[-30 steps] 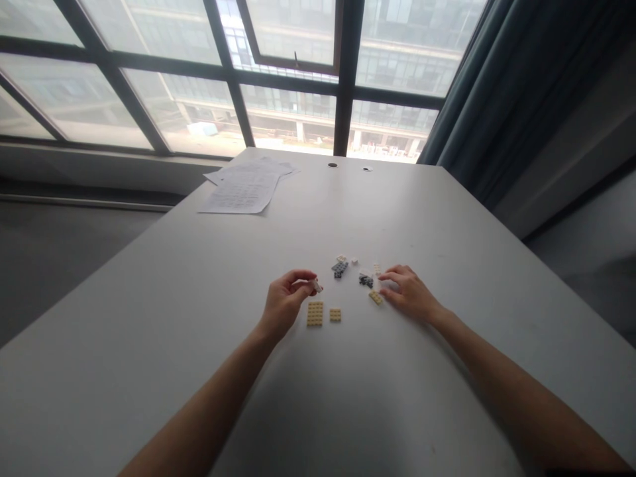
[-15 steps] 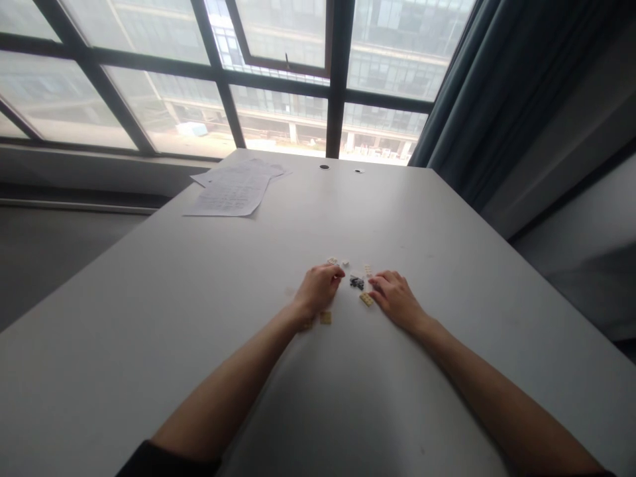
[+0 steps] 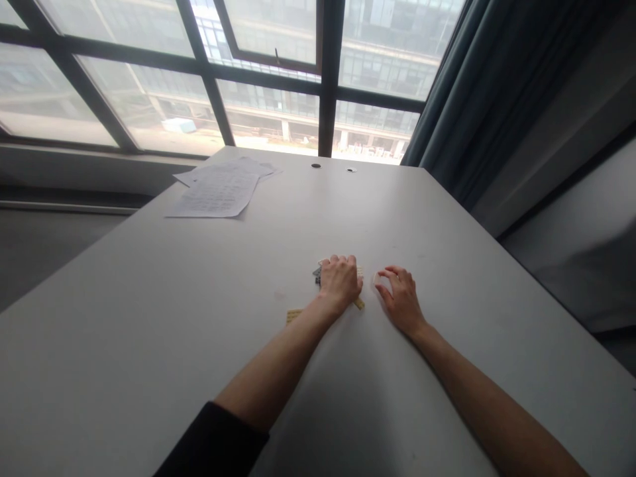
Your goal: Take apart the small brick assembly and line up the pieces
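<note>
My left hand (image 3: 340,281) is over the small pile of building bricks, its fingers curled downward and their tips hidden, so what they grip cannot be made out. Grey pieces (image 3: 317,274) show at its left edge, and part of a tan brick (image 3: 358,303) sticks out below the thumb side. White studded bricks (image 3: 360,271) peek out on the right of it. Another tan plate (image 3: 293,315) lies partly behind my left forearm. My right hand (image 3: 401,298) rests on its side on the table, thumb and index finger closed around a small white brick (image 3: 376,279).
A white table (image 3: 199,318) spreads out under both arms. Printed papers (image 3: 218,189) lie at its far left. Two round cable holes, one a dark hole (image 3: 316,165), sit near the back edge. Windows and a dark curtain (image 3: 462,99) stand behind.
My left hand has moved right, across the grey pieces and onto the bricks beside them. My right hand has shifted slightly, with a white brick now at its fingertips. The view has turned slightly.
</note>
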{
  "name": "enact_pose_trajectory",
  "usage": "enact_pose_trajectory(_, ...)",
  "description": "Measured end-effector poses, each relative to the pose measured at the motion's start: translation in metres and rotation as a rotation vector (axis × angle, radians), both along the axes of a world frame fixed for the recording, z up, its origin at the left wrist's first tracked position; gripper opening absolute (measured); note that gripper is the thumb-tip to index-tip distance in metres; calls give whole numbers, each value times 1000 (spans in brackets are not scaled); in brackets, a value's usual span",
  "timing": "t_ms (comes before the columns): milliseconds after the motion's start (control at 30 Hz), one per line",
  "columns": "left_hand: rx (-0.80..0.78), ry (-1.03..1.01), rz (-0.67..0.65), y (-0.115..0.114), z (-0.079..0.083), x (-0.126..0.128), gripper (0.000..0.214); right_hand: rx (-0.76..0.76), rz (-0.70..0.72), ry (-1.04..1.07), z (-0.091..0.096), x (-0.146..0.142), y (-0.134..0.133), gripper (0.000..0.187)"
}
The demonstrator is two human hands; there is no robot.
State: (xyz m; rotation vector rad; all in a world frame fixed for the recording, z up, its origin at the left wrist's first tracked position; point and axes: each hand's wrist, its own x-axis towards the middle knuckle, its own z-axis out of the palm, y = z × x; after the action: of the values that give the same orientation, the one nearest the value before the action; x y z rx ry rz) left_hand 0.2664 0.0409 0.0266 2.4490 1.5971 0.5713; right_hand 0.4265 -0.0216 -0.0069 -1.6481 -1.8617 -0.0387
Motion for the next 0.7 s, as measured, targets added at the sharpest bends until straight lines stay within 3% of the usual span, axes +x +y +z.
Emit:
enact_pose_trajectory(200, -90, -177, -7, 4, 1, -1, 19, -14, 18, 65, 2, -1, 0, 27)
enact_pose_trajectory(400, -250, -576, -59, 2, 7, -22, 17, -19, 16, 252, -2, 6, 5, 30)
enact_pose_trajectory(467, -324, -729, -89, -4, 8, -32, 20, -78, 39, 431, 1, 4, 4, 33)
enact_pose_trajectory(600, -440, -987, -110, -19, 11, -53, 21, -336, 138, 1022, 18, -15, -3, 36)
enact_pose_trajectory(700, -628, -1335, -94, -29, 17, -67, 23, -495, 238, 1338, 35, -33, -13, 33)
